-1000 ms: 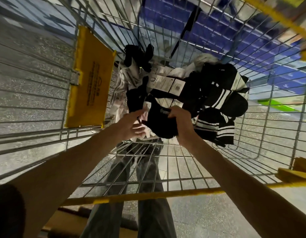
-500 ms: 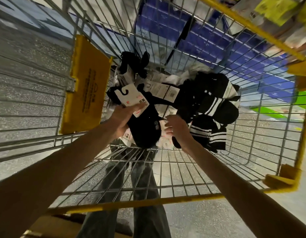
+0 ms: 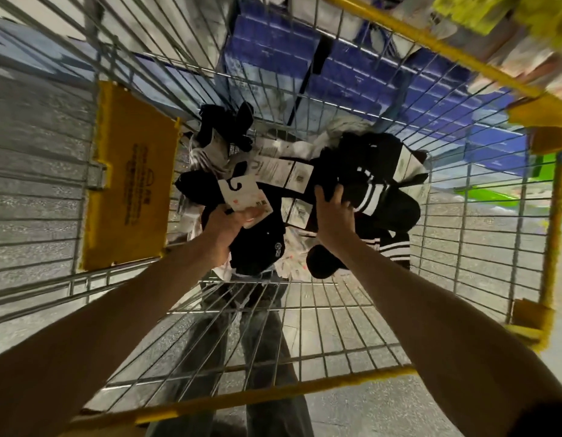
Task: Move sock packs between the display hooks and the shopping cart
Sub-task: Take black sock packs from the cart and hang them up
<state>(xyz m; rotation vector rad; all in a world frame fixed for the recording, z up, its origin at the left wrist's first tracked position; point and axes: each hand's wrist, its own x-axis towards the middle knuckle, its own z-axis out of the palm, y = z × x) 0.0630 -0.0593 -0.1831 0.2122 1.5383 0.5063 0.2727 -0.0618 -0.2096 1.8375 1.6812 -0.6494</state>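
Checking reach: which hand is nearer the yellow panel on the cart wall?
Left. The left hand is just right of the yellow panel; the right hand is farther right.

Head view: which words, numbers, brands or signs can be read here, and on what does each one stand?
Nothing is legible.
Yellow panel on the cart wall: dark print and logo, too blurred.
White header card pinched by the left hand: red marks, small code, unreadable.
White labels on the packs: barcodes, print too small.
Black sock pack: small round logo, unreadable.
Striped sock pack gripped by the right hand: no print visible.
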